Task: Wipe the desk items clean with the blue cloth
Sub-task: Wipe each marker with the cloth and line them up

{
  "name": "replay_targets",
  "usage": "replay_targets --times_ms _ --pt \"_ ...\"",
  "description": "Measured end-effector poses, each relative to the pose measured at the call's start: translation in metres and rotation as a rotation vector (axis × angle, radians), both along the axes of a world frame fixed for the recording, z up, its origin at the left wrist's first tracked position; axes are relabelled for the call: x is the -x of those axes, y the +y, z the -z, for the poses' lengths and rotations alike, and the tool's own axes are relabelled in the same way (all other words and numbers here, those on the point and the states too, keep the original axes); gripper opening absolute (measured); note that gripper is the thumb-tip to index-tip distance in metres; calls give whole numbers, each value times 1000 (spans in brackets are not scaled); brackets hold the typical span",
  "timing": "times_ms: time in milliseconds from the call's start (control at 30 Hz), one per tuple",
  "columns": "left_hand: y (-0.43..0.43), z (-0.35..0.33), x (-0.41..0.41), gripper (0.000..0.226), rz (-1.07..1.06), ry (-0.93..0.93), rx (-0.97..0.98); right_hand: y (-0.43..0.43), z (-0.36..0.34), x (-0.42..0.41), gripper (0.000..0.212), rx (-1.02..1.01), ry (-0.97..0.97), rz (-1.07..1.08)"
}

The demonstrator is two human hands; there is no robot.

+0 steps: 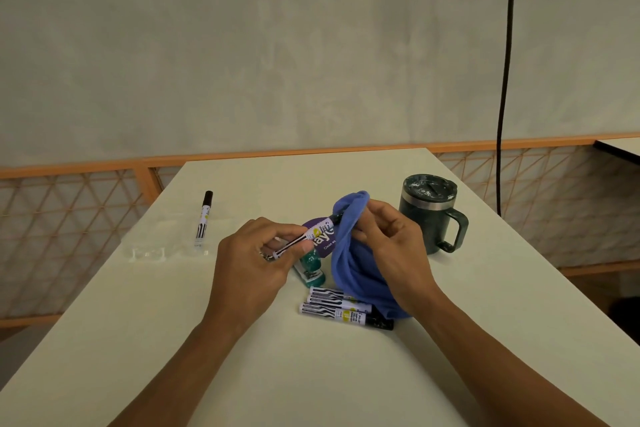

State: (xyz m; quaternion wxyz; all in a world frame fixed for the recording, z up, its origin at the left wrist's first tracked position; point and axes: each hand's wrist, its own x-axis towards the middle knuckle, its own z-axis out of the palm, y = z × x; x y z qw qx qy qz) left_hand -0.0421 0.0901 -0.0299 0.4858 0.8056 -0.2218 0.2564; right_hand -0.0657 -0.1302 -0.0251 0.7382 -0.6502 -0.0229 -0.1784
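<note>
My left hand (256,260) pinches the tail of a white marker (304,237) with black stripes, held above the table. The marker's cap end disappears into the blue cloth (353,253), which my right hand (388,239) bunches around it. The cloth hangs down to the table. Under the hands lies a teal bottle (310,269) with a purple label (323,239). Two more markers (337,308) lie side by side in front of the cloth, partly covered by it. Another marker (204,218) lies alone at the left.
A dark green lidded mug (429,215) with its handle to the right stands behind my right hand. A clear plastic wrapper (152,253) lies near the lone marker. The white table (277,374) ends at an orange lattice rail; a black cable (505,80) hangs at the right.
</note>
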Motion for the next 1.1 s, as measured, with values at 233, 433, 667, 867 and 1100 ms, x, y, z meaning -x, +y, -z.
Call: replay_targets --times_ms 233,433,667,867,1100 --pt "-6 4 3 23 -2 -44 -53 1 1 -2 20 -31 -6 19" --pt "-4 4 3 27 1 -52 -48 -2 2 0 23 1 13 52" --pt "-6 4 3 26 -22 -99 -70 4 1 -3 26 -19 35 -9" --pt "-8 4 5 25 -1 -88 -42 0 2 -4 19 -18 -16 36" --pt "-8 7 3 27 -1 -75 -47 1 9 -8 19 28 29 51"
